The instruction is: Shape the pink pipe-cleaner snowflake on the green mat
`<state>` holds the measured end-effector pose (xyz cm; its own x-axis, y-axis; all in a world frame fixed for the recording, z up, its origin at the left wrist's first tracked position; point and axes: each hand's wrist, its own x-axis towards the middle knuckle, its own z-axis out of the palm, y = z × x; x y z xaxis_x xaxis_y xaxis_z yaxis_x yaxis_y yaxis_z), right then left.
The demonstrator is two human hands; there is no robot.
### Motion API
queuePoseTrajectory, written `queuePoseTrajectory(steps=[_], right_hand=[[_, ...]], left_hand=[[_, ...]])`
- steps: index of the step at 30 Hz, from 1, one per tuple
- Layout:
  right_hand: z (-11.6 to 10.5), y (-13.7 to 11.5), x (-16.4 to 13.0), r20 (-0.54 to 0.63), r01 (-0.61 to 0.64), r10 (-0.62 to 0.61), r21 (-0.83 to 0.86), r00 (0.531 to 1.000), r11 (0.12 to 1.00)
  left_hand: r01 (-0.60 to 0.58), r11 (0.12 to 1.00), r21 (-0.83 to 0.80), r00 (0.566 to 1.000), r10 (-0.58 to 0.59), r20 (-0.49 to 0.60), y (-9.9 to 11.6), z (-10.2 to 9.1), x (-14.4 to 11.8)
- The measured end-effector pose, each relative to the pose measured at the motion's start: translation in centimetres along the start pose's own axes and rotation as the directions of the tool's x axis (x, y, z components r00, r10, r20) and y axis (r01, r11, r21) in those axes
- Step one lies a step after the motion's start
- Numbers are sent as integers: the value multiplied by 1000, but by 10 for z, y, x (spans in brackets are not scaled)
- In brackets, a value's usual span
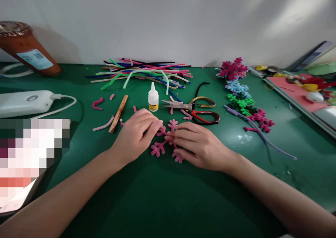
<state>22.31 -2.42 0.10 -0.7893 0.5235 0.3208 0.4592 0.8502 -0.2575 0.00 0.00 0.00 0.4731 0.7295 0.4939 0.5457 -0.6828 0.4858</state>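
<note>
A pink pipe-cleaner snowflake shape lies flat on the green table. My left hand rests on its upper left side, fingertips pinching one of its arms. My right hand lies palm down over its right side, fingers pressing on the centre and covering part of it. A small white glue bottle stands just beyond my hands. Scissors with red and gold handles lie to its right.
A heap of coloured pipe cleaners lies at the back. Finished snowflake shapes in red, blue, green and pink sit on the right. A wooden stick, pink offcuts, a white power bank and a phone lie left.
</note>
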Motion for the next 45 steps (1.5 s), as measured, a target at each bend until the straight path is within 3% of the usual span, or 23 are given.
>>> queuePoseTrajectory(steps=[7, 15, 40, 45], right_hand=[[0, -1, 1, -30, 1, -1, 20, 1000, 1000], [-1, -1, 2, -30, -2, 3, 22, 1000, 1000], [-1, -2, 1, 7, -21, 21, 28, 1000, 999], [1, -2, -1, -52, 5, -4, 15, 999, 1000]], left_hand=[[77, 987, 142, 996, -69, -63, -5, 6, -4], [178, 959, 220, 981, -192, 41, -10, 8, -5], [154, 964, 217, 982, -173, 70, -10, 9, -4], [152, 964, 221, 984, -168, 56, -9, 9, -4]])
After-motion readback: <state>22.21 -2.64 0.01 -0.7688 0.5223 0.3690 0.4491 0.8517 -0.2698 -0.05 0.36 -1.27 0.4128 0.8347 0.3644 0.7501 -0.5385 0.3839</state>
